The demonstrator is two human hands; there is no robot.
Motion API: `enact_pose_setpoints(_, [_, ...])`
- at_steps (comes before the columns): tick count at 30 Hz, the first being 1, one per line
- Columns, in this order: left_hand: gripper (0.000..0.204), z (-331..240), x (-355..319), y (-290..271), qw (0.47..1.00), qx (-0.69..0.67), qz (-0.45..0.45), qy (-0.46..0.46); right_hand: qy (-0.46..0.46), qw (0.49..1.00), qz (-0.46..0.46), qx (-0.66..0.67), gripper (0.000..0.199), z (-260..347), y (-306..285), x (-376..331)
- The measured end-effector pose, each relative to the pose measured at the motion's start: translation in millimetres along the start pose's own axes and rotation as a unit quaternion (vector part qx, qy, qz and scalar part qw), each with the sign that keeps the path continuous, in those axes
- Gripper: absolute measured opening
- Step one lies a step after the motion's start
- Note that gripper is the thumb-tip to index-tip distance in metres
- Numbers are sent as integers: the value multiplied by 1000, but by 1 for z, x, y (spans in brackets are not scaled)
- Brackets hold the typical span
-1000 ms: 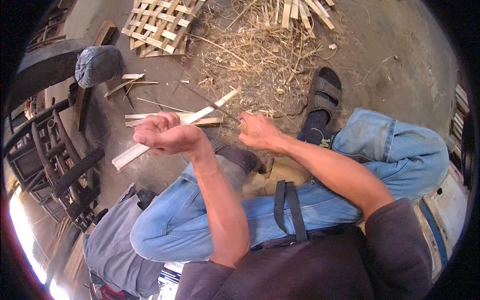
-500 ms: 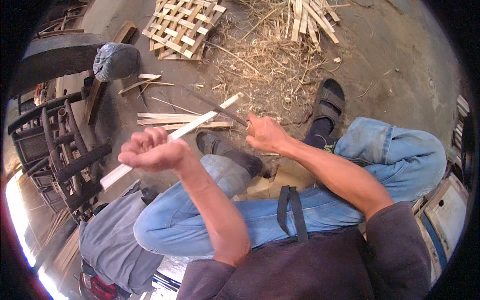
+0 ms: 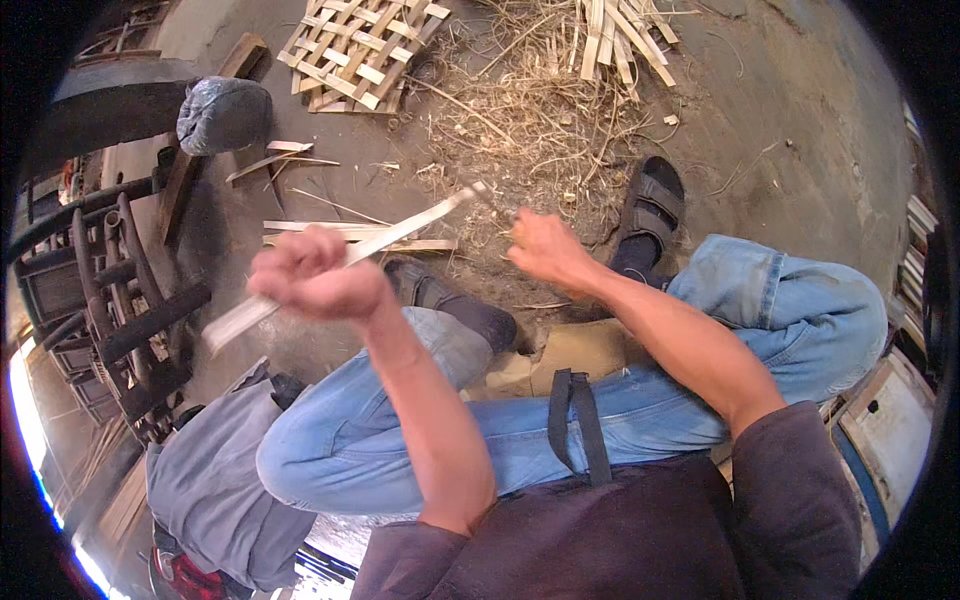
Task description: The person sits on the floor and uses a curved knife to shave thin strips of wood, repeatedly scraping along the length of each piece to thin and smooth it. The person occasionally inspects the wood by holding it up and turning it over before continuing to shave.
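Left hand (image 3: pixel 312 275): closed fist around a long flat pale bamboo strip (image 3: pixel 405 228), gripping it nearer its lower end. Strip runs diagonally from lower left below the fist up to the right, tip ending just beside the right hand (image 3: pixel 545 250). Lower end is motion-blurred.

Right hand: fingers curled in near the strip's upper tip. Whether it pinches the strip or a blade there I can't tell, too small and blurred.

Both hands are raised above the knees; person sits with legs in blue jeans (image 3: pixel 420 440), one foot in a black strapped sandal (image 3: pixel 652 205) on the ground.

On the ground just beyond the hands: a few loose flat bamboo slats (image 3: pixel 330 232) lying side by side, touching one another. Past them, a spread of dry straw-like shavings (image 3: pixel 540 120). Further off at top: a woven lattice panel of bamboo strips (image 3: pixel 355 50) and a bundle of cut bamboo sticks (image 3: pixel 615 35), well apart from each other.

Left side: grey plastic-wrapped lump (image 3: pixel 222 112) resting on a dark wooden plank (image 3: pixel 185 175), dark chair frames (image 3: pixel 110 300) beside it. Grey cloth (image 3: pixel 210 490) lies low left by the knee.
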State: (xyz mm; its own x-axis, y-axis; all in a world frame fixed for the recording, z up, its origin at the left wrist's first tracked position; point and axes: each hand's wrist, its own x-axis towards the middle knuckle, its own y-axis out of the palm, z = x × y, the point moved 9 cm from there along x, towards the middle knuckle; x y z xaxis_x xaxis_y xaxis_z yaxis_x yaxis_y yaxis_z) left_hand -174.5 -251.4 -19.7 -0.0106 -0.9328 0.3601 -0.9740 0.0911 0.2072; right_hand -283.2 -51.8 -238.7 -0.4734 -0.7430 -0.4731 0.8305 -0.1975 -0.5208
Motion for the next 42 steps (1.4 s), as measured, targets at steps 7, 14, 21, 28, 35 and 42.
enact_pose_setpoints(7, [60, 36, -31, 15, 994, -19, 106, -11, -70, 992, 73, 69, 36, 47, 10, -8])
enact_pose_setpoints(14, [63, 40, -37, 23, 982, -37, 179, -42, -57, 992, 106, 33, 33, 7, 20, 8])
enact_pose_setpoints(21, [62, 18, -12, 11, 996, -17, 83, -6, -58, 996, 53, 50, 36, 5, 25, 3])
enact_pose_setpoints(28, [62, -17, 12, -6, 995, -45, 86, 13, 1, 999, 42, 21, 37, -3, -2, 9])
enact_pose_setpoints(35, [60, 31, -18, 4, 999, 40, 18, 18, 64, 997, 44, 23, 35, -14, 28, 7])
enact_pose_setpoints(42, [59, 41, -19, -16, 992, 114, -40, 23, -2, 996, 76, 56, 32, 32, 29, -6])
